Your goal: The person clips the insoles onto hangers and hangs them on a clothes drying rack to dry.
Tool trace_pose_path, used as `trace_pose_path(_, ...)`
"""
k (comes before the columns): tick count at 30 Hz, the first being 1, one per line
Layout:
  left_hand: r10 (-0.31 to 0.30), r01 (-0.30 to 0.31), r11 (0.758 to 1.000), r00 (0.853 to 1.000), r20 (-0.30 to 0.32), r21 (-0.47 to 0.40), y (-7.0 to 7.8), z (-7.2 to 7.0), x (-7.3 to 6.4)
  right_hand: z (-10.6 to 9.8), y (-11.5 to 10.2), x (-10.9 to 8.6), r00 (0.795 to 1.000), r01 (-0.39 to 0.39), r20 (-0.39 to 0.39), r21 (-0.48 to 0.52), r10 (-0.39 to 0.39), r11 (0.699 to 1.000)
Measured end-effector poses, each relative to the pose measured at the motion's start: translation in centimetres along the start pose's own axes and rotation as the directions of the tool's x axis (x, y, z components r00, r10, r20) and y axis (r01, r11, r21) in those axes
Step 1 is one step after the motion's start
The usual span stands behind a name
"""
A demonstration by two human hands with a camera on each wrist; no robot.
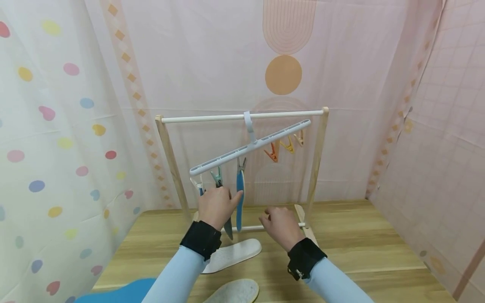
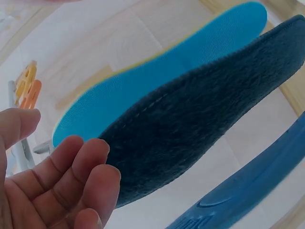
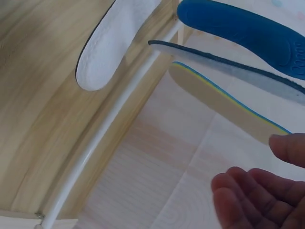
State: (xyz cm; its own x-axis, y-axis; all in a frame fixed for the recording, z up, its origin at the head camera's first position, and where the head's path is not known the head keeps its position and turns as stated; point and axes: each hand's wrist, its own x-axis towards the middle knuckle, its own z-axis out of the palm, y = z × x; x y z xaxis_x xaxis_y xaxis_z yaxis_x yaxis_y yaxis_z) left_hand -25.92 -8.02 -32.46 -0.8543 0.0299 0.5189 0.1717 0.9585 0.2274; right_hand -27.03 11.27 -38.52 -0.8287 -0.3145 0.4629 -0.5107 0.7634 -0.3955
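Observation:
A white clip hanger (image 1: 227, 157) hooks over the rack's top bar and slants down to the left. From its lower half hang three insoles: a moulded blue one (image 3: 233, 28), a dark fuzzy one (image 2: 205, 114) and a bright blue one (image 2: 190, 62). A green clip (image 1: 217, 174) and a grey clip (image 1: 241, 164) grip the latter two. My left hand (image 1: 217, 205) is beside the dark insole, fingertips at its edge, thumb apart. To the right of the insoles, my right hand (image 1: 282, 225) hangs with loosely bent fingers and holds nothing.
Orange (image 1: 272, 153), yellow (image 1: 288, 145) and beige (image 1: 300, 138) clips dangle from the hanger's raised end. On the wooden table lie a white insole (image 1: 236, 253), a greyish insole (image 1: 235, 291) and a blue piece (image 1: 121, 292). Curtains stand behind the rack (image 1: 317, 155).

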Motion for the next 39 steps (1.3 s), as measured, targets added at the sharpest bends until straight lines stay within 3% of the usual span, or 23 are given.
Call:
trace_pose_path(11,-0.015,0.016,0.999,0.999,0.05,-0.027,-1.0,1.3,-2.2,0.4,1.3,-2.4,0.998,-0.049,0.032,-0.039,0.05,0.998)
trace_pose_path(21,-0.028,0.029,1.0,0.987,0.157,-0.008,-1.6,2.3,-4.8,0.5,2.0,-4.0,0.989,-0.089,0.113,-0.046,0.094,0.995)
trace_pose_path(27,-0.039,0.045,0.998,0.983,0.18,-0.033,-2.1,3.0,-6.8,0.3,2.2,-5.0,0.983,-0.127,0.127,-0.058,0.133,0.99)
trace_pose_path(32,-0.042,0.044,0.999,0.98,0.195,-0.006,-2.6,3.4,-9.0,0.1,2.7,-5.8,0.964,-0.163,0.198,-0.075,0.175,0.984)
trace_pose_path(35,-0.05,0.042,0.998,0.965,0.258,0.037,-3.0,3.8,-10.3,-0.3,3.3,-6.3,0.955,-0.143,0.249,-0.08,0.158,0.987)
trace_pose_path(39,-0.041,0.019,0.998,0.933,0.358,0.065,-3.4,4.5,-11.7,-0.7,3.8,-7.3,0.951,-0.103,0.285,-0.079,0.121,0.992)
